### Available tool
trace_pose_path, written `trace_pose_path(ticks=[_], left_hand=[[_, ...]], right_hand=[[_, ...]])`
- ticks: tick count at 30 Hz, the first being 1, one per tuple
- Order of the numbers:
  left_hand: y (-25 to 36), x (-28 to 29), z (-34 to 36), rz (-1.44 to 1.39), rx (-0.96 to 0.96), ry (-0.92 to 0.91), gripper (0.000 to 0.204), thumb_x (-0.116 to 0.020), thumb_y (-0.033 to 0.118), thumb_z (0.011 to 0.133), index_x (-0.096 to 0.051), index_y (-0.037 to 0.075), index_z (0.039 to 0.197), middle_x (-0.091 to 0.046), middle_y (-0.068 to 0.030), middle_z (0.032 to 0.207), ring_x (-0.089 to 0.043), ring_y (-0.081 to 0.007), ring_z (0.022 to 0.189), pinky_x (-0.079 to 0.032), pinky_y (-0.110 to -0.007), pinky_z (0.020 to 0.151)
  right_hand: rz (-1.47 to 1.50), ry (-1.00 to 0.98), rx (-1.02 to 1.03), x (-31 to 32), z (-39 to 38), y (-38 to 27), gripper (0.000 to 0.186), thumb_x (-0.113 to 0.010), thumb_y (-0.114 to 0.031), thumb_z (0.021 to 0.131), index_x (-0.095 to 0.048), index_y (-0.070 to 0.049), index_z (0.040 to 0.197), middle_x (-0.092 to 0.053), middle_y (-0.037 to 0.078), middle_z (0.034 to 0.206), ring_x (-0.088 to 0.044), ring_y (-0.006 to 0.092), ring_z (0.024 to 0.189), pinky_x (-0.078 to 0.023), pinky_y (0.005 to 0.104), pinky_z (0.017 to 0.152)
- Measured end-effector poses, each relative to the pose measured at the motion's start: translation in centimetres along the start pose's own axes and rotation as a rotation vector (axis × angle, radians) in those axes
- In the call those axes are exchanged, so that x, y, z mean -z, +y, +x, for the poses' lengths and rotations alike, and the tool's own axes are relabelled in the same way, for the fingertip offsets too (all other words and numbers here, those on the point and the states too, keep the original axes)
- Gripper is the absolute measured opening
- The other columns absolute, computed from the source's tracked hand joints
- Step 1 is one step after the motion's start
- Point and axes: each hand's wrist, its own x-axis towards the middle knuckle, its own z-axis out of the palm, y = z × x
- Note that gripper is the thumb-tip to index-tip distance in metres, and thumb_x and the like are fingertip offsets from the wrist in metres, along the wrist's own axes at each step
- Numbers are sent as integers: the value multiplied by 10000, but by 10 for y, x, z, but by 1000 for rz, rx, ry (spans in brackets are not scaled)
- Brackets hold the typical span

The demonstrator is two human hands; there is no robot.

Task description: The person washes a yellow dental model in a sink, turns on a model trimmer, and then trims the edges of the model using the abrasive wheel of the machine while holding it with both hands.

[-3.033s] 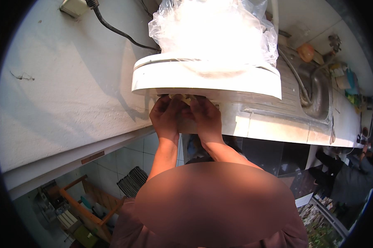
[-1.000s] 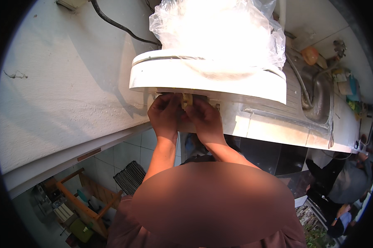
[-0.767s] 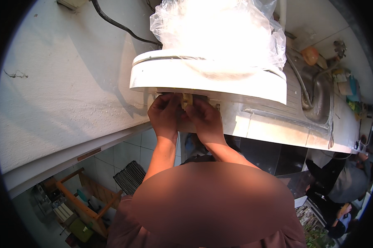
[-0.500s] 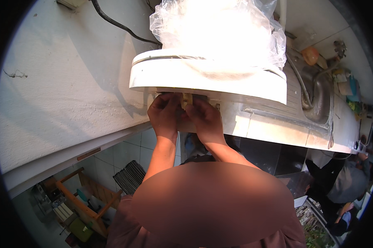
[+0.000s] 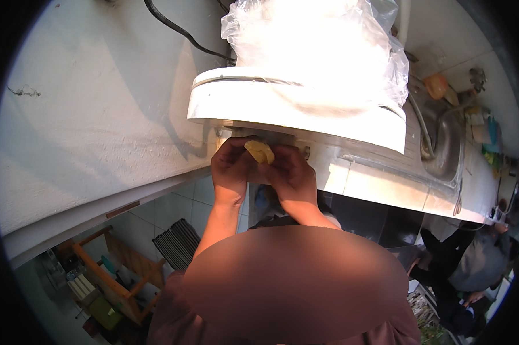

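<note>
Yellow piece (image 5: 260, 152) and both hands move out from under the white base (image 5: 294, 112), nearer the person, so the piece now shows far more fully between the fingers than before. From the head view, left hand (image 5: 231, 169) and right hand (image 5: 294, 175) each have a pinching grip on it, just in front of the base, near the tabletop (image 5: 380, 192). Above the base bulges a clear plastic bag (image 5: 317, 52); glare hides what it contains. At right, a hose (image 5: 422, 129) hangs into the sink (image 5: 441, 165). At lower left, a wooden rack (image 5: 104, 280) holds dim things, including something teal (image 5: 107, 263).
</note>
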Motion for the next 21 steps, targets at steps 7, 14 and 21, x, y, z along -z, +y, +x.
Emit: trace_pose_path(ticks=[7,14,21], left_hand=[[-4,2,3,-9,2,-22,165,-557,-66,867,-611,-49,1022,-680,-134,979,-649,-167,888,-509,-278,831],[0,1,5,52,23,25,194,-591,-28,869,-633,-44,1057,-680,-97,972,-636,-129,869,-501,-250,806],[7,-4,5,108,9,57,207,-620,28,881,-647,-45,1072,-681,-75,952,-620,-103,838,-494,-228,770]], right_hand=[[-29,-9,55,1,3,5,402,-679,-69,851,-507,38,1198,-659,144,1046,-639,175,970,-509,292,844],[-84,-2,48,0,7,-1,374,-666,-114,862,-551,54,1176,-673,177,1019,-674,220,948,-535,313,807],[-23,4,23,-4,10,4,340,-652,-162,880,-584,37,1148,-698,154,913,-688,189,866,-526,295,764]])
